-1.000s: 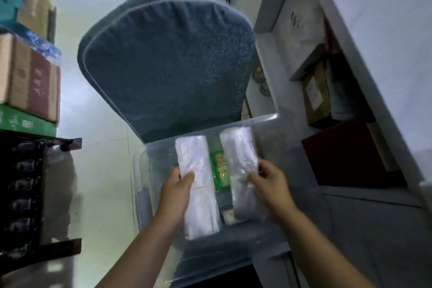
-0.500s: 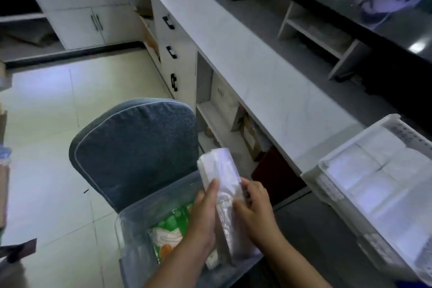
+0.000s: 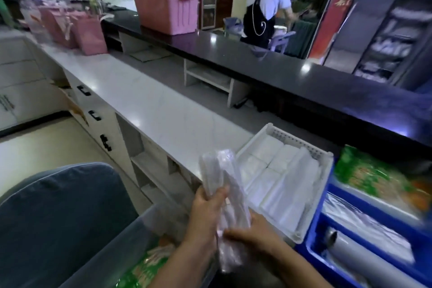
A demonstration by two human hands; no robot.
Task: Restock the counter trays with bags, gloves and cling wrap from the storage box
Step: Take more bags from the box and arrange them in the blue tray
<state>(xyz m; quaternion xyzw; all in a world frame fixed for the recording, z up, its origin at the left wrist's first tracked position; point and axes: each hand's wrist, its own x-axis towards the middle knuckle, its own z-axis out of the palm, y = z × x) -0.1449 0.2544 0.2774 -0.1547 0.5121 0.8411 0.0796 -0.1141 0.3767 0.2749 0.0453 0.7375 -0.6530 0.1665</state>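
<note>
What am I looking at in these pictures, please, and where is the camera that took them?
There is no machine here. A person wears one wide-angle camera on the head, looking forward and down, so you see their own two bare arms. The left hand and the right hand both grip packs of clear bags, close to the clear storage box by a grey-blue chair. At the near end of the white counter is a white tray holding similar packs. Beside it is a blue tray with what looks like a roll. The right side is blurred.
</note>
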